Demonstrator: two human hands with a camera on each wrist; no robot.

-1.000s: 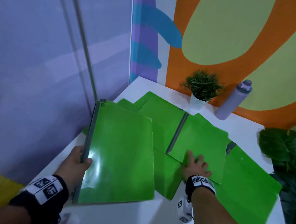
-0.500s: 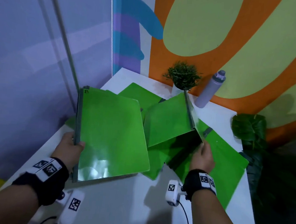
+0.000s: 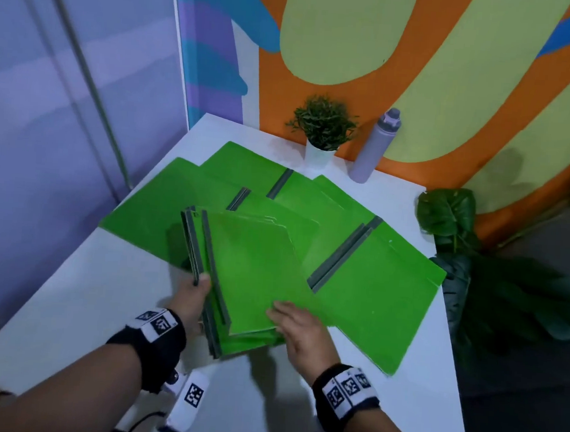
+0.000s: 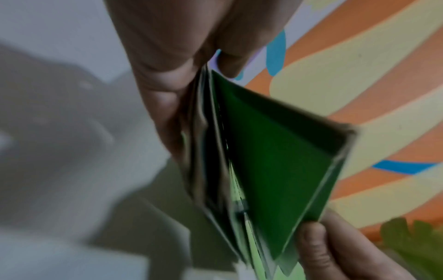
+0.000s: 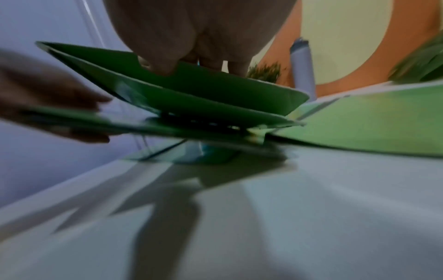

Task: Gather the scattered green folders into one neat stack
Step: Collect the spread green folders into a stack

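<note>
On a white counter (image 3: pixel 81 297) against an orange-and-yellow painted wall (image 3: pixel 450 102), the left hand (image 3: pixel 192 298) grips the gathered green folders (image 3: pixel 250 273) by their spines, the right hand (image 3: pixel 303 330) seemingly pinching the top cover, other folders (image 3: pixel 378 308) scattered behind.

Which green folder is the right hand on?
The top green plastic folder of the bunch gripped by the left hand; the right hand holds its near corner. The rest lie flat on the table.

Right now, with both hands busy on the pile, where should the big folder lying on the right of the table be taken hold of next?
Judging by its pose, take the folder at its near right corner, which overhangs the table edge, coming from the right with the right hand. Elsewhere it lies flat and offers no grip.
</note>
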